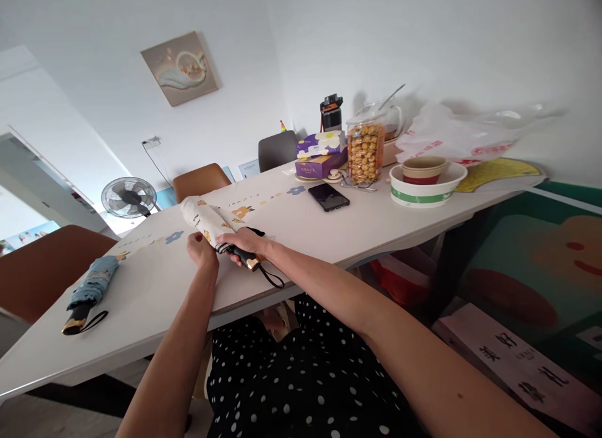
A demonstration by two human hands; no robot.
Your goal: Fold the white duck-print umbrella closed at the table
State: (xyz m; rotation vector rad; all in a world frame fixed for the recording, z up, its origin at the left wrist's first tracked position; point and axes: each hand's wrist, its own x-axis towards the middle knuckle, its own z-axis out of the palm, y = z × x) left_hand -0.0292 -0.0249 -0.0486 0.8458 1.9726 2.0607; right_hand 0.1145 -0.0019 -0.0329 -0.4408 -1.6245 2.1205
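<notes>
A folded cream umbrella (203, 219) with small orange prints lies on the white table (329, 231), its black handle pointing toward me. My right hand (245, 241) is wrapped over the umbrella where the canopy meets the handle. My left hand (201, 248) pinches the canopy fabric just to the left of it. A black wrist strap (271, 277) trails off the table's near edge. A second folded umbrella, blue (88, 292), lies apart at the table's left end.
A black phone (328, 196), purple boxes (320, 154), a jar of snacks (365, 150), stacked paper bowls (427, 182) and a plastic bag (446, 137) stand at the far right. Brown chairs (200, 181) and a fan (128, 196) are beyond the table.
</notes>
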